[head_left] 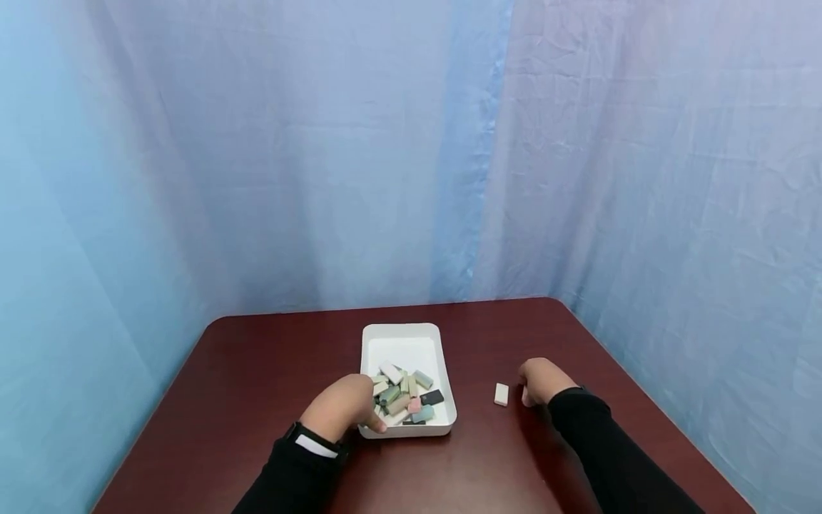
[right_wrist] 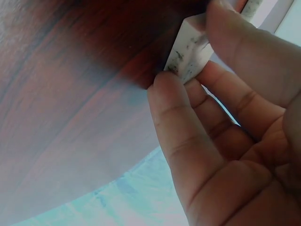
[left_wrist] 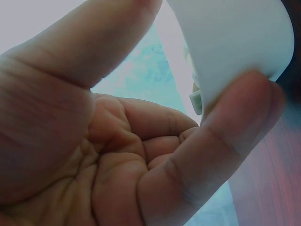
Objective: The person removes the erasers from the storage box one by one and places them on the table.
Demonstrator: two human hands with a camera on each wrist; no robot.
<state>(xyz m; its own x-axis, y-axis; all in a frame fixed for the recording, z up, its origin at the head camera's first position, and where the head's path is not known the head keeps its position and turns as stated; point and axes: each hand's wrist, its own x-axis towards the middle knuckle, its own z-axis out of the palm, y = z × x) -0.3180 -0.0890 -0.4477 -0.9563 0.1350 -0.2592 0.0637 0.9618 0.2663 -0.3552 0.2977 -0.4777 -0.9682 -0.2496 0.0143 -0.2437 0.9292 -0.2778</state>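
Observation:
A white tray stands mid-table with several pastel blocks heaped in its near half. My left hand grips the tray's near left corner; in the left wrist view the white rim sits between thumb and forefinger. Out to the right a small white marbled block lies on the table beside my right hand. The right wrist view shows that block pinched between my thumb and a fingertip, down against the wood.
The dark red-brown table has rounded far corners and ends close to a blue curtain behind and on both sides. Black sleeves cover both forearms, and the left wrist wears a white band.

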